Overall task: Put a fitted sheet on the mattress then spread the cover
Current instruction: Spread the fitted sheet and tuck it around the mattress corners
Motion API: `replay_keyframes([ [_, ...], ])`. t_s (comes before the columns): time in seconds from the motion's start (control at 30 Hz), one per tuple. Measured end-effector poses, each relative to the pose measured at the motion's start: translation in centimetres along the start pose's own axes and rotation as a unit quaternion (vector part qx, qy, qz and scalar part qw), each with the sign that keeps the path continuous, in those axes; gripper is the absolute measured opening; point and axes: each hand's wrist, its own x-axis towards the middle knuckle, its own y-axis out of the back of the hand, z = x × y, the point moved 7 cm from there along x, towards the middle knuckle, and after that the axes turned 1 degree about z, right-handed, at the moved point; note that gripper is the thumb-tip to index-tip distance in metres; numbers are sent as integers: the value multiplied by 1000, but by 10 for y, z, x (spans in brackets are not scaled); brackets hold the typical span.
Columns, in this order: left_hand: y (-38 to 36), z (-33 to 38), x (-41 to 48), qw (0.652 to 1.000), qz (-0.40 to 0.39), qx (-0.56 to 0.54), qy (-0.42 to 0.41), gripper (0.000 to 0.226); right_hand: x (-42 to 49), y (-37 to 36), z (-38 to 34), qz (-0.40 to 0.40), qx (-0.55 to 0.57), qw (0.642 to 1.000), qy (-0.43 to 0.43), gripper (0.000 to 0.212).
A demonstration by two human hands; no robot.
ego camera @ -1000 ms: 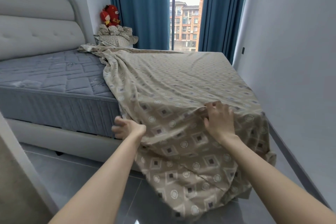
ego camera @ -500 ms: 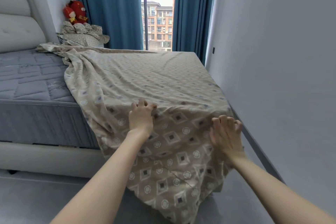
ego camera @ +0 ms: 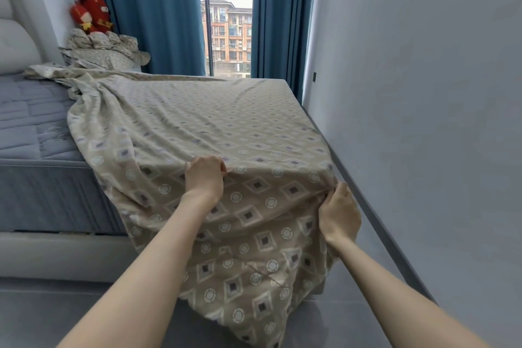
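Your beige fitted sheet printed with diamonds and circles [ego camera: 214, 127] lies wrinkled over the right half of the grey quilted mattress [ego camera: 31, 127], and its near edge hangs down toward the floor. Your left hand [ego camera: 204, 176] curls its fingers into a fold at the mattress's near edge. Your right hand [ego camera: 339, 212] pinches fabric at the near right corner. There is one sheet, one mattress and two blue curtains [ego camera: 149, 8].

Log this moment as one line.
step: fitting sheet | left hand: gripping sheet at mattress edge | right hand: gripping sheet at corner | mattress: partly bare
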Motion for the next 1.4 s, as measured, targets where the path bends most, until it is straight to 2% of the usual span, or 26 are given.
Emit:
replay_keyframes([
  [0.07,0,3,-3,1000,-6,8,1,20,0,-5,4,-41,-4,999,-27,21],
  [0.17,-6,7,-16,1000,-19,21,-2,22,6,-12,8,-144,-10,985,-90,34],
  [0.23,-14,1,-25,998,-55,13,9,28,10,-10,8,-149,-6,982,-113,36],
  [0.3,-20,-9,-31,996,-88,23,14,38,8,-2,4,-110,0,989,-95,33],
  [0.37,-17,-16,-34,995,-92,39,4,47,3,3,-8,-58,16,998,-35,27],
  [0.43,-8,-19,-33,997,-61,50,-10,54,-5,5,-28,-18,17,998,58,24],
  [0.53,11,-21,-30,999,23,35,-21,52,-13,3,-60,35,-30,979,197,40],
  [0.6,17,-19,-25,998,48,16,-33,52,-14,1,-71,62,-55,968,237,51],
  [0.73,10,-20,-17,1000,7,11,-24,50,-22,-17,-87,11,-71,938,339,50],
  [0.8,4,-26,-18,999,-19,46,-15,53,-32,-30,-89,-11,-127,905,405,72],
  [0.87,4,-32,-19,997,0,70,-29,56,-34,-35,-89,-11,-159,892,422,94],
  [0.9,7,-34,-17,997,28,68,-36,56,-33,-34,-91,-3,-160,894,419,92],
  [0.97,15,-33,-12,995,83,47,-41,48,-31,-29,-99,25,-158,895,417,63],
  [1.0,16,-31,-10,994,94,36,-42,39,-31,-27,-103,41,-158,889,427,46],
  [1.07,16,-27,-6,994,94,10,-49,24,-33,-28,-108,55,-152,880,447,29],
  [1.23,21,-38,-5,991,107,-68,-43,13,-33,-38,-112,30,-85,892,443,29],
  [1.4,21,-37,-5,992,105,-31,-54,13,-39,-38,-107,-15,-26,900,435,28],
])
